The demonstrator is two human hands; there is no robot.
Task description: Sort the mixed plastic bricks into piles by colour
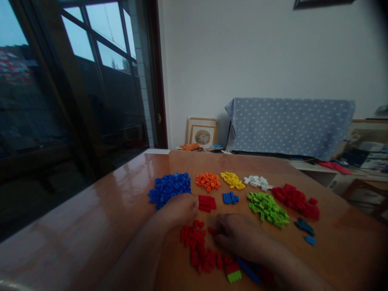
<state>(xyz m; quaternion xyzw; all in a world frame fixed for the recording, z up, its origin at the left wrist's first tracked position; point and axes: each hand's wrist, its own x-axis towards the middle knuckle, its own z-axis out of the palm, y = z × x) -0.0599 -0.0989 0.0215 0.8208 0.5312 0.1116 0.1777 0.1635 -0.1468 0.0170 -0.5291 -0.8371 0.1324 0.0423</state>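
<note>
My left hand (183,208) is closed beside a small group of red bricks (207,203), in front of the blue brick pile (169,188); what its fingers hold, if anything, is hidden. My right hand (233,234) is closed, its fingertips at a small red brick (212,230) on the right of the loose red bricks (197,242). Under my right wrist lie a long blue piece (247,270) and a red block with a green brick (234,276) at its end. A short set of blue bricks (230,198) sits beyond my right hand.
Orange (207,181), yellow (232,180) and white (257,182) piles stand along the back. Green (268,209) and larger red bricks (296,201) lie at the right, with dark blue pieces (304,226) nearer. Beyond the table (121,198) are a framed picture and a cloth-covered object.
</note>
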